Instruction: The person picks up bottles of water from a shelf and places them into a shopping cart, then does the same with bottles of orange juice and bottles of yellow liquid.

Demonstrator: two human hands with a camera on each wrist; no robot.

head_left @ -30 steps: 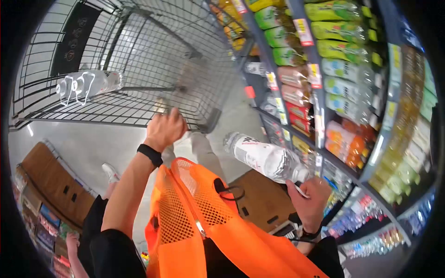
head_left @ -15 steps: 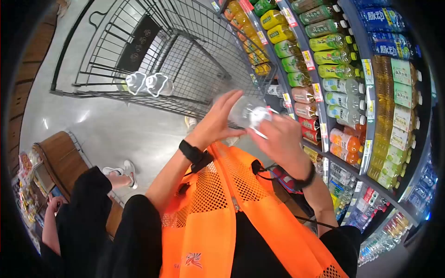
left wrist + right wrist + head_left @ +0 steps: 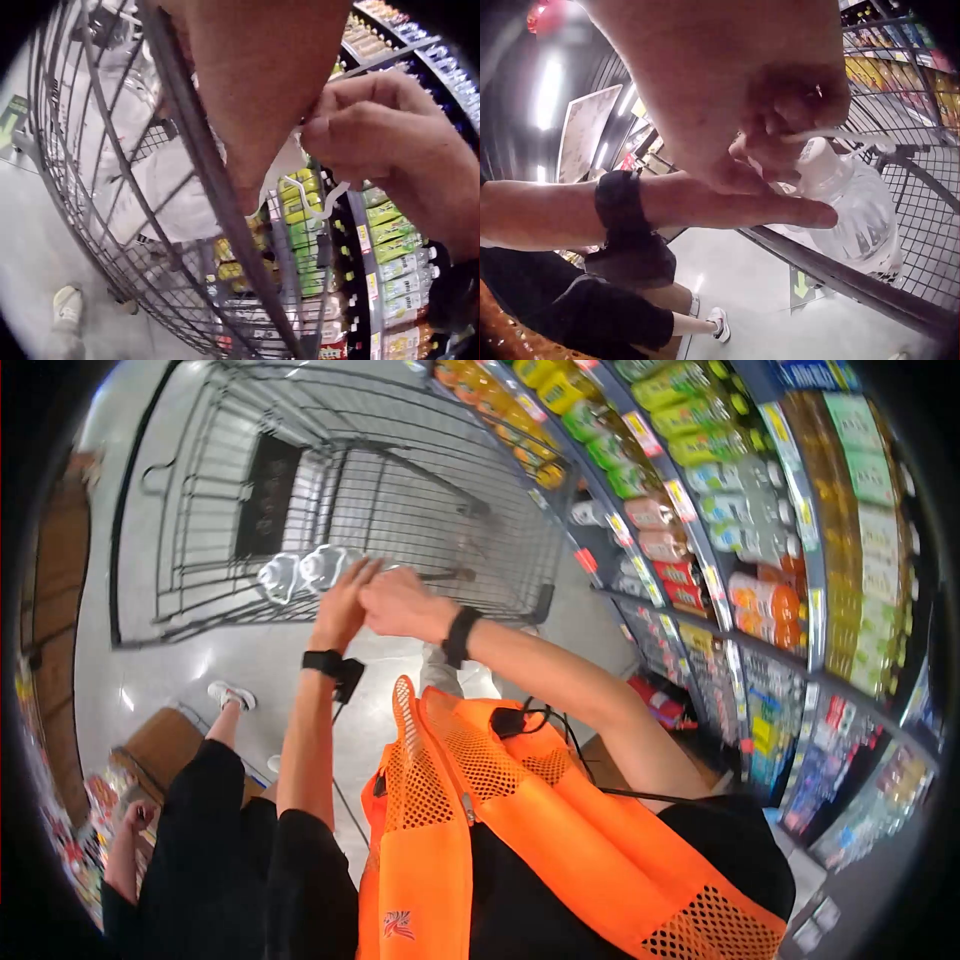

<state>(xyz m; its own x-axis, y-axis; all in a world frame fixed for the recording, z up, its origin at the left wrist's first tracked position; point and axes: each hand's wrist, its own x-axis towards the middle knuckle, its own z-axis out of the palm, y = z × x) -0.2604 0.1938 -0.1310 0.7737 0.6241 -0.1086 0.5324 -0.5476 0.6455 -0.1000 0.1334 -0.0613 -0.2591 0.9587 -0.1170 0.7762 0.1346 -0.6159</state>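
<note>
My right hand (image 3: 405, 603) curls its fingers on the white carry handle (image 3: 319, 202) of a large clear water bottle (image 3: 862, 217) with a white cap. Over the cart's near rim, this bottle is mostly hidden by the hands in the head view. Alongside is my left hand (image 3: 343, 608); the right wrist view shows its fingers stretched straight against the bottle near the neck. Two more clear bottles (image 3: 322, 568) with white handles lie side by side in the wire shopping cart (image 3: 200, 622), just left of the hands.
A shelf rack (image 3: 690, 565) of colourful drink bottles runs along the right side. Another person's dark-clothed leg (image 3: 195, 800) stands at lower left beside a brown wooden box (image 3: 150, 745). An orange mesh vest (image 3: 425, 860) covers my front.
The right hand has carried the bottle from beside the shelf leftward to the cart. The left hand has come to meet it there, and the view has shifted.
</note>
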